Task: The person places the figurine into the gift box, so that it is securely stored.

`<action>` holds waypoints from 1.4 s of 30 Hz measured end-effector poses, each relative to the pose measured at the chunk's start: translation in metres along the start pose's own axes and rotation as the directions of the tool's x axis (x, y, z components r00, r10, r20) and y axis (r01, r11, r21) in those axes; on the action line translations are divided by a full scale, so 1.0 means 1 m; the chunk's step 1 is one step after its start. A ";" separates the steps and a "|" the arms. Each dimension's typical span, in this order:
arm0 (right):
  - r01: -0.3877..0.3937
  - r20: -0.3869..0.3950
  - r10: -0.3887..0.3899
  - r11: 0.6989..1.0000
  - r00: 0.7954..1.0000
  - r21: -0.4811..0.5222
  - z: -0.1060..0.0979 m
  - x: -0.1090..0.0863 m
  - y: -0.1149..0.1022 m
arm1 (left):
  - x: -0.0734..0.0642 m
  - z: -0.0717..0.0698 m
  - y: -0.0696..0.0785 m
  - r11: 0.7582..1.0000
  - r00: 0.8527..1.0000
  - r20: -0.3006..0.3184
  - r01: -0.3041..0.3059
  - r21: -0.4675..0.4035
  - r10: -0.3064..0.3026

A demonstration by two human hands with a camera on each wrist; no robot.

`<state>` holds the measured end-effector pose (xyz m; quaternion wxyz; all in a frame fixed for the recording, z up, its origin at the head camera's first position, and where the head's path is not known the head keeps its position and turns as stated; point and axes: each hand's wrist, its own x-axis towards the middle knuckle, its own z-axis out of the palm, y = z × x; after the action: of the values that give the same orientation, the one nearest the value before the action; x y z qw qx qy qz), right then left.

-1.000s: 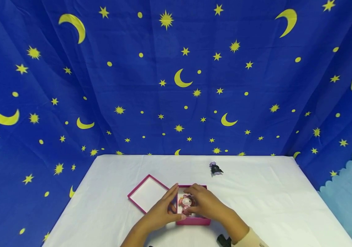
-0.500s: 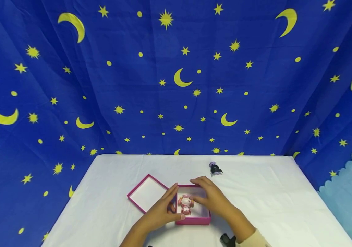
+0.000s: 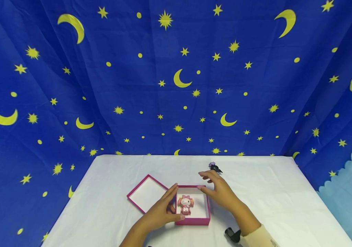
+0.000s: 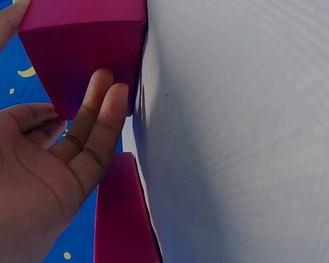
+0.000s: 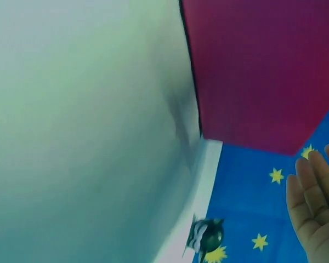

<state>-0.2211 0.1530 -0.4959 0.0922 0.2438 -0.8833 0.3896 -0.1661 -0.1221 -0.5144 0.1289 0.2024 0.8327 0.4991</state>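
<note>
A small pink-and-white figurine [image 3: 186, 204] with a bow lies face up in the left part of an uncovered magenta box [image 3: 192, 222]. My left hand [image 3: 161, 213] holds the box by its left side, thumb at the front corner and index fingertip at the back corner. In the left wrist view two fingers [image 4: 113, 107] rest along the box's side wall. My right hand [image 3: 223, 192] hovers over the box's back right corner, its fingers loosely bent and holding nothing. Just beyond its fingers lies a black and purple figurine [image 3: 215, 168], partly covered by the hand.
The magenta-edged lid [image 3: 147, 192], white inside up, lies left of the box, partly behind my left hand. A white cloth [image 3: 271, 192] covers the table. Blue star-and-moon fabric [image 3: 151, 85] hangs behind it. A black device [image 3: 232, 235] shows beside my right wrist.
My right hand has let go of the pink-and-white figurine and drawn back up and right, out of the box. The figurine stays inside. My left hand has kept its place.
</note>
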 end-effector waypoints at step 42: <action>-0.347 0.046 0.354 0.931 0.934 -0.114 -0.017 0.036 0.069 | -0.001 0.000 0.000 1.000 1.000 -0.007 0.018 -0.026 -0.018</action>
<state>-0.2873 0.1921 -0.5155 0.0049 0.0899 -0.9342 0.3452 -0.1654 -0.1225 -0.5145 0.1330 0.1914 0.8285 0.5092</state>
